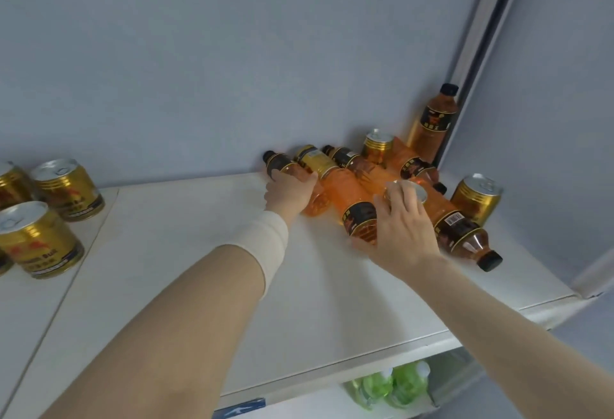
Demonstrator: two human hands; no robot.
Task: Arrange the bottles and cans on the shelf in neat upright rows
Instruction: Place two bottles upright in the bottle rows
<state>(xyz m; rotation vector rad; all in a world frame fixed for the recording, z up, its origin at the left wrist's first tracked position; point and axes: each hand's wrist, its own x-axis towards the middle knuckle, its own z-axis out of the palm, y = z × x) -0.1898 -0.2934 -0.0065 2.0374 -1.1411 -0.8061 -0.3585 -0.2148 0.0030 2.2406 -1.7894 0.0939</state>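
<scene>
Right now most of the drinks sit in a messy heap near the back right corner of the shelf (232, 269). Several orange bottles (407, 161) lie flat there, pressed side by side, and one gold can (314, 159) lies on its side on top of them. Only one tall bottle (432, 122) stands up. It is tucked into the back right corner, likely as the start of a row. A second can (377, 146) stands at the back edge behind the heap, and a third can (476, 199) stands near the right edge. More cans (66, 192) stand well apart at the left edge, so I think almost all the sorting is yet to do.

The left hand (290, 194) has its fingers and thumb curled round the end bottle (279, 166), which lies at the left of the heap by the back edge. It looks like a hold for tipping that bottle up onto its bottom.

The right hand (402, 226) lies over the neck end of the middle bottle (358, 216). Its thumb is under the bottle and its fingertips are up by a silver can top (417, 191). I cannot tell if it is squeezing or only resting there, maybe to stop the heap from rolling.
</scene>
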